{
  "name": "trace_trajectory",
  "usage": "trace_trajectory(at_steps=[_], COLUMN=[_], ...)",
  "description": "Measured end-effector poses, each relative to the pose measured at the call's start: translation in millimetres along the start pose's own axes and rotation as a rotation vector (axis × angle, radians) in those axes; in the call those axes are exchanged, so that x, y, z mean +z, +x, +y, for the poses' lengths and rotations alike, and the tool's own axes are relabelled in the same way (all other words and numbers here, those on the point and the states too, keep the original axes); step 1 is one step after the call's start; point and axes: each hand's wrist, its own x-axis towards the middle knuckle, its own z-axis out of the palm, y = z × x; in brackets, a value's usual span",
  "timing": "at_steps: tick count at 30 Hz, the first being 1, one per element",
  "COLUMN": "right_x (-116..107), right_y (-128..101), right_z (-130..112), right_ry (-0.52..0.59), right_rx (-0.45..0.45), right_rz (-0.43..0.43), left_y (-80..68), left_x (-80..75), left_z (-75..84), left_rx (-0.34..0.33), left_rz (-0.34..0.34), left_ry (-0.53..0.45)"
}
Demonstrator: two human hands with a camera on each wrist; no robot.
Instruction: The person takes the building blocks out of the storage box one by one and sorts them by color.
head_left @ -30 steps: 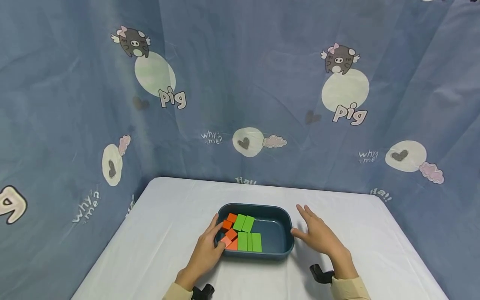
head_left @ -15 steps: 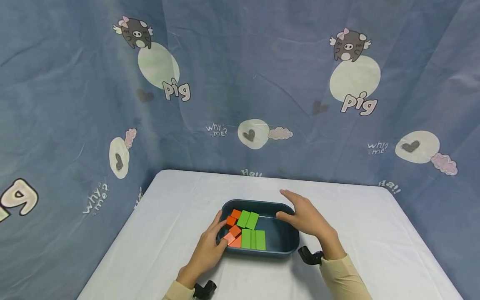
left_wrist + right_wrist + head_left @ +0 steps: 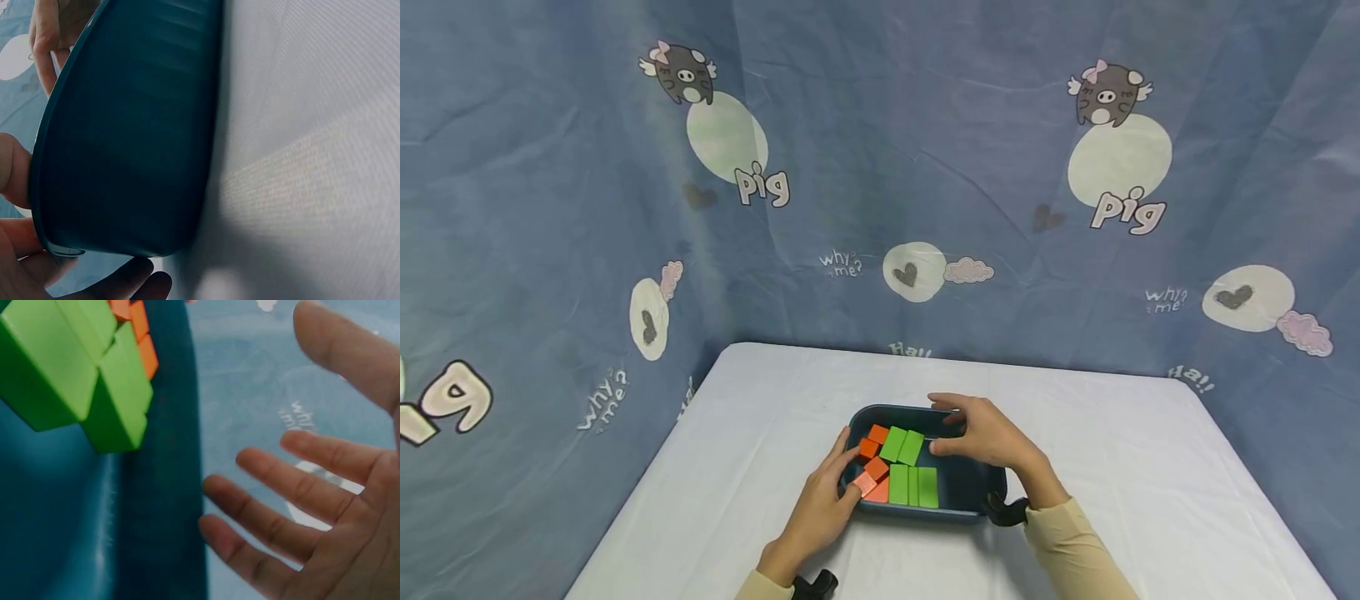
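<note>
A dark teal tray [image 3: 925, 514] lies on the white table, seen close from outside as a teal wall [image 3: 131, 137] in the left wrist view. My left hand [image 3: 818, 508] holds its left end, thumb and index finger at the rim, other fingers [image 3: 125, 278] against the outside. Orange blocks [image 3: 876, 468] fill the tray's left end, beside several upright green blocks [image 3: 898, 485]. Over the tray's right half hovers my right hand [image 3: 988, 435], thumb and fingers spread and holding nothing. Its fingers [image 3: 275, 525] overlap the far rim in the right wrist view, to the right of green blocks [image 3: 56, 369].
White cloth covers the table [image 3: 760, 433] around the tray. Behind and to the left hangs a blue printed curtain [image 3: 835, 167]. Dark wrist mounts [image 3: 1004, 510] sit below both hands, the right one overlapping the tray's near right corner in the head view.
My right hand has moved left from beside the tray's right end to over its inside, near the green blocks. The left hand keeps its hold, and the blocks have stayed put.
</note>
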Motion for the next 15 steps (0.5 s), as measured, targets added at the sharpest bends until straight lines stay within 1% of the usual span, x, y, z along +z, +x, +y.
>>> trace_trajectory(at_steps=[6, 11, 15], right_x=[9, 13, 17], right_y=[5, 6, 6], right_z=[9, 13, 15], right_ry=[0.081, 0.093, 0.053], right_rx=[-0.018, 0.003, 0.011], right_rz=[-0.062, -0.127, -0.19], left_y=[0.1, -0.2, -0.8], left_x=[0.6, 0.5, 0.5], left_z=[-2.4, -1.5, -0.5], left_rx=[-0.002, -0.001, 0.002], left_rz=[-0.007, -0.011, -0.002], left_ry=[-0.003, -0.003, -0.001])
